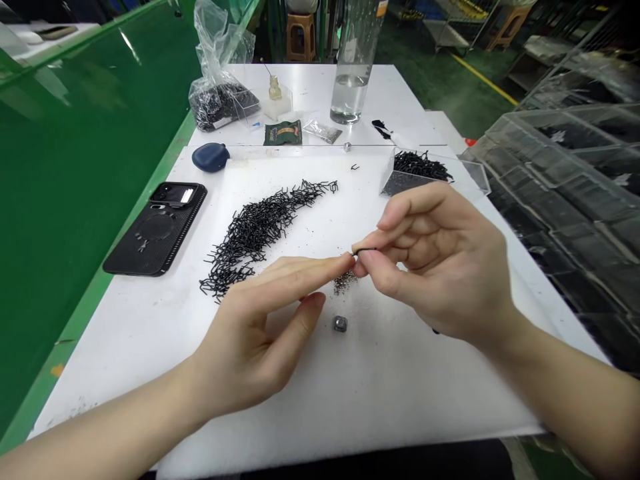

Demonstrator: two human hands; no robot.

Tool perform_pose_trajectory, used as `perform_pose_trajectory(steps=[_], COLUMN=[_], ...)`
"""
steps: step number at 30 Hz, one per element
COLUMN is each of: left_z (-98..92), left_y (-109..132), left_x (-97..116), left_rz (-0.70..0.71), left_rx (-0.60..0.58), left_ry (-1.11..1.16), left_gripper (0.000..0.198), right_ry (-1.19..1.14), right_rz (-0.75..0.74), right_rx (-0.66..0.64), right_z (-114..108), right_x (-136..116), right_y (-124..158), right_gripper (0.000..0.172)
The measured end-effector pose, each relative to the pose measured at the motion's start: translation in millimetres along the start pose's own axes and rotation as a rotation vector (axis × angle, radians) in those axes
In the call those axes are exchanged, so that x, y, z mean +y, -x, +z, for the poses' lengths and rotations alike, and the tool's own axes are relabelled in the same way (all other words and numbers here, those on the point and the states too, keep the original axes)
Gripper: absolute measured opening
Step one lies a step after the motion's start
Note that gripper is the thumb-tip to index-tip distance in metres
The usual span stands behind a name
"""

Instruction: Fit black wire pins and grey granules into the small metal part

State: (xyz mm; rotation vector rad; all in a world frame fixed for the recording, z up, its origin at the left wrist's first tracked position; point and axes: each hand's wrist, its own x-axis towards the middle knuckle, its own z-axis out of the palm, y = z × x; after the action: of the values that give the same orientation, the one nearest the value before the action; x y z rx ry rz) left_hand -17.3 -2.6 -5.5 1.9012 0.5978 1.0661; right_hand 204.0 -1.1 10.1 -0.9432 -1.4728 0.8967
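So this big white work table (125, 347) is filling most of my view, with a green panel (75, 200) running along its left side and stacked clear acrylic trays (565, 180) sitting off to the right. Up at the far end, a clear water bottle (349, 93) is standing not far from a plastic bag of black pieces (215, 107). Over on the left, a phone in a black case (155, 230) and a navy rounded case (210, 157) are lying on the table, while a clear acrylic box of black wire bits (415, 177) is sitting back on the right.

A long heap of bent black wire pieces (255, 230) is stretching across the middle. The right hand (440, 267) is pinching one tiny black wire piece (365, 251) between thumb and index finger, holding it up just past the heap's near end. The left hand (255, 333) is reaching in from the other side with its fingers and thumb apart, not gripping anything I can see, and its index fingertip (345, 264) is coming right up against the right hand's fingertips. Just below them, a little pile of grey specks (345, 283) and a small metal block (341, 324) are sitting on the table.
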Motion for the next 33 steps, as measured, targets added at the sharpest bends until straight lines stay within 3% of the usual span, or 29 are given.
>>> perform_pose_trajectory(steps=[8,15,21,25,27,29,33], left_z=[-9.7,-15.7,-17.5,-18.7,-17.3,-13.8,-4.1], left_y=[-1.5,-6.7,-7.4,-5.7,-4.2,-2.3,0.3], left_x=[-3.1,-4.5,-8.1,-11.8,-11.2,-8.1,1.8], left_rz=[-0.117,-0.074,-0.122,-0.157,-0.121,-0.087,-0.031], left_rx=[-0.032,-0.060,-0.084,-0.047,-0.084,-0.156,-0.234], left_ry=[-0.014,-0.094,-0.147,-0.156,-0.220,-0.277,-0.410], left_gripper=[0.055,0.046,0.049,0.052,0.050,0.044,0.033], right_ry=[-0.018,-0.039,0.100,0.259,0.333,0.566,0.713], right_rz=[0.008,-0.043,-0.245,-0.226,-0.220,-0.193,-0.138], right_rx=[-0.023,-0.042,-0.034,0.207,0.340,0.470,0.518], right_z=[-1.4,-2.7,-11.3,-36.6,-58.4,-81.6,-111.8], right_x=[-0.9,1.1,-3.1,-2.4,5.1,15.8,36.7], right_y=[-1.0,-3.0,-6.6,-26.1,-40.6,-53.6,-65.9], right_gripper=[0.032,0.027,0.027,0.021,0.013,0.006,0.006])
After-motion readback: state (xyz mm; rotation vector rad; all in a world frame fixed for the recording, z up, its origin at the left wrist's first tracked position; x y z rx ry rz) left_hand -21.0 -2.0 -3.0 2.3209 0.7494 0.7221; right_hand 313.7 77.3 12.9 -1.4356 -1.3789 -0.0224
